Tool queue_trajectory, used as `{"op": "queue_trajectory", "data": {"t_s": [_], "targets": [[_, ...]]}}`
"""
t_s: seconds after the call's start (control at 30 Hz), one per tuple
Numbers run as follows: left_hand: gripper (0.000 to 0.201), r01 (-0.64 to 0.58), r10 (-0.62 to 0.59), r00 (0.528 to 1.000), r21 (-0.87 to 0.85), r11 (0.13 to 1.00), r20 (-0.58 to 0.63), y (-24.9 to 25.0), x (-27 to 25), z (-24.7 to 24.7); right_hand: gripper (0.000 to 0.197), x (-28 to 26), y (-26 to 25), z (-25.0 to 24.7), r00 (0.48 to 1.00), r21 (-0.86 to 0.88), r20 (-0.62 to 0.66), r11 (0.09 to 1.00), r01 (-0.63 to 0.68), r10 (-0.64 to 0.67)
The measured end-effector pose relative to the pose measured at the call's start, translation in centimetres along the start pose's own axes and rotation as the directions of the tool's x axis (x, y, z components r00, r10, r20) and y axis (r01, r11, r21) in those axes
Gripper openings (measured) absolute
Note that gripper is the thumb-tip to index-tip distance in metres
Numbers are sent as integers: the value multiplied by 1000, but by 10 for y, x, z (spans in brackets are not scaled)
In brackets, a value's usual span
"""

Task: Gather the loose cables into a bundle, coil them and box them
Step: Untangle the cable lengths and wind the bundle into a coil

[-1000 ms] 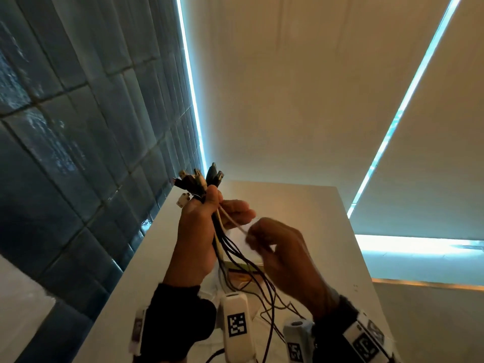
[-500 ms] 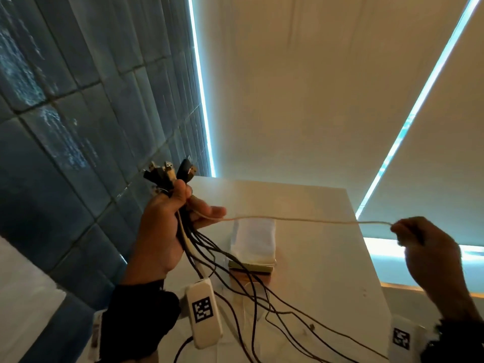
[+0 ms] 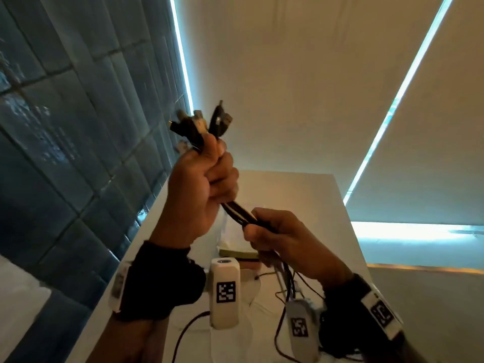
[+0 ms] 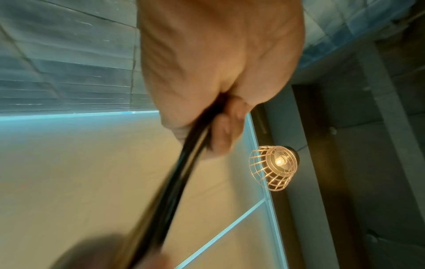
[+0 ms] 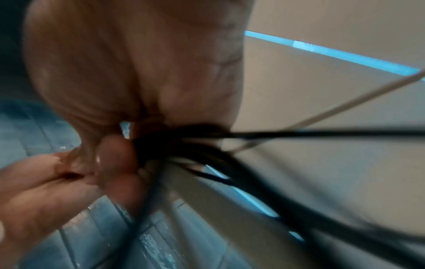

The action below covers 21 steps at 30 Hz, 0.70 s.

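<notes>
Both hands are on the cables (image 3: 237, 210) here, held up in the air over the white table (image 3: 301, 195). The left hand (image 3: 199, 189) has its fingers wrapped tight around the bunch near the top, so the plugs (image 3: 201, 124) fan out above the fist, mostly black with a pale one or two mixed in. The right hand (image 3: 282, 237) sits just below and to the right, fingers curled around the same bunch a little further down, close to the left hand but not touching it as far as I can tell. Between the two fists the cables run as one tight straight bundle, black with a white one in it. Below the right hand they loosen and trail down onto the table. The box (image 3: 235, 247) sits on the table behind the hands, partly hidden. Blue tiled wall (image 3: 65, 153) on the left.
</notes>
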<state>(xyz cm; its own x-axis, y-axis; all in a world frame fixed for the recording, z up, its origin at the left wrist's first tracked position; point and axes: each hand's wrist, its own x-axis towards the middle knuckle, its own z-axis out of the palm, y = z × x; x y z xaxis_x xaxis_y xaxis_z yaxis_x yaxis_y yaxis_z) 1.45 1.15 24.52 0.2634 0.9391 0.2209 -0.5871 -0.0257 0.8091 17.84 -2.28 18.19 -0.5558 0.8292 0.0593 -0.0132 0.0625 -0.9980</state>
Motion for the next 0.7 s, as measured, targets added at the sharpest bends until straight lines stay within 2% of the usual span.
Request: {"op": "queue_trajectory", "data": {"t_s": [0.1,0.2,0.27,0.33,0.47,0.53,0.6,0.67,0.7], "targets": [[35,-59,60,994,13,998,-92,13,-2,-14,27,-18,22,-15,996,79,34,993,-83,80],[34,-71,75,986,30,997,-147,11,-5,-22,40,-42,56,-28,982,106,-45,978,-178,184],[34,-63,67,983,24,998,-168,10,-5,-27,56,-60,75,-35,960,150,-103,958,-243,259],[34,-53,54,981,7,999,-184,10,-5,-32,68,-80,91,-41,919,208,-170,925,-319,355],[33,-62,61,977,2,998,-202,18,-7,-41,70,-119,129,-55,807,240,-280,852,-466,520],[32,-68,68,976,8,998,-208,26,-9,-47,69,-135,148,-63,721,173,-373,807,-565,584],[31,-62,66,973,28,998,-223,32,-14,-52,69,-148,170,-70,634,81,-415,720,-689,653],[27,-33,41,972,39,999,-230,33,-20,-56,66,-148,190,-70,629,-83,-381,653,-753,678],[26,-16,24,973,34,999,-231,31,-23,-58,61,-143,200,-71,657,-225,-326,619,-753,680]]}}
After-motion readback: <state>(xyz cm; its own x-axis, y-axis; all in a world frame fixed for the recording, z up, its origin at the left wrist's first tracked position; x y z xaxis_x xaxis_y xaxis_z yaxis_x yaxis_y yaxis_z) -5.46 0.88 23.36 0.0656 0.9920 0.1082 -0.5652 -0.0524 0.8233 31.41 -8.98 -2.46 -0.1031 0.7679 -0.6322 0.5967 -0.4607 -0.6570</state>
